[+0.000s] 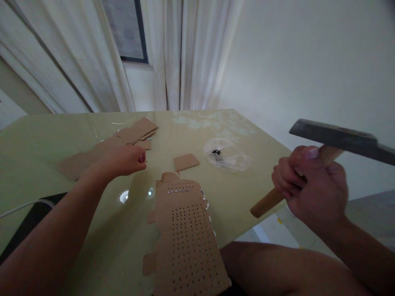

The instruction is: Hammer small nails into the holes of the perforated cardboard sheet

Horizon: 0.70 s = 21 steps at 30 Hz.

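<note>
Raising the wooden-handled steel hammer (pixel 321 158), right hand (pixel 311 187) fingers clamped; left hand (pixel 125 160) fingers pinched together on a small nail over brown cardboard (pixel 92 158); strike squarely, I'd say.

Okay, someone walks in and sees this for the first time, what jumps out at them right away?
First the hammer, raised at the right edge with its wooden handle clenched in the right hand. Next the perforated cardboard piece, lying on the near part of the yellow-green table and running off its front edge. The left hand reaches over the table beside flat cardboard scraps, fingertips pinched on something too small to identify.
</note>
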Motion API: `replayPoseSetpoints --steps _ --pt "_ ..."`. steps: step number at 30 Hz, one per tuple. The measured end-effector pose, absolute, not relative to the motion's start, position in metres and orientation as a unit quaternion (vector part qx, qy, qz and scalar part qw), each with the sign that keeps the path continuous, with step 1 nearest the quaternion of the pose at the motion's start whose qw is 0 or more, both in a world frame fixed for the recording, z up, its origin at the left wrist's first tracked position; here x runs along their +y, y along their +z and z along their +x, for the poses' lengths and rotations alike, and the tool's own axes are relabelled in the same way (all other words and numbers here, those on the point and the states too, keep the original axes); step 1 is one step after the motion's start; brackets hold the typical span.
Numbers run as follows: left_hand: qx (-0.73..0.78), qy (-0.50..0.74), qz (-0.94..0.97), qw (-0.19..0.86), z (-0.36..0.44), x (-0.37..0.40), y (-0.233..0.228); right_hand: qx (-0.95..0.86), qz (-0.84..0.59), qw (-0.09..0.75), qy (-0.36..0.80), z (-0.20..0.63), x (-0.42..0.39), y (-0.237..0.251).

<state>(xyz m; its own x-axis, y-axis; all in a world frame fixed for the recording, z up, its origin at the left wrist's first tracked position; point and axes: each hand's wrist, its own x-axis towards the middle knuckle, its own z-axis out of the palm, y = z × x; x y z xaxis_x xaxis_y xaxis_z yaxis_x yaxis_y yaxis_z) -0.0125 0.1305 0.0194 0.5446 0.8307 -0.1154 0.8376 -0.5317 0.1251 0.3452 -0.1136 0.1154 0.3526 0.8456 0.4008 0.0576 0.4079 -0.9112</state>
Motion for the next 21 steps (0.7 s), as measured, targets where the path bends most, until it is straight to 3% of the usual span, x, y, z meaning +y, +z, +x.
replayPoseSetpoints --steps 3,8,13,21 --pt "0.456 0.110 0.880 0.074 -0.003 0.108 0.041 -0.499 -0.439 0.688 0.292 0.351 -0.114 0.113" --pt "0.316 0.372 0.810 0.327 0.028 0.049 0.066 -0.560 -0.380 0.679 0.282 0.353 -0.118 0.098" --pt "0.214 0.349 0.792 0.454 0.059 0.017 0.070 -0.594 -0.363 0.664 0.271 0.355 -0.121 0.075" --pt "0.227 0.273 0.849 0.391 0.064 0.033 0.065 -0.570 -0.375 0.647 0.342 0.356 -0.124 0.063"
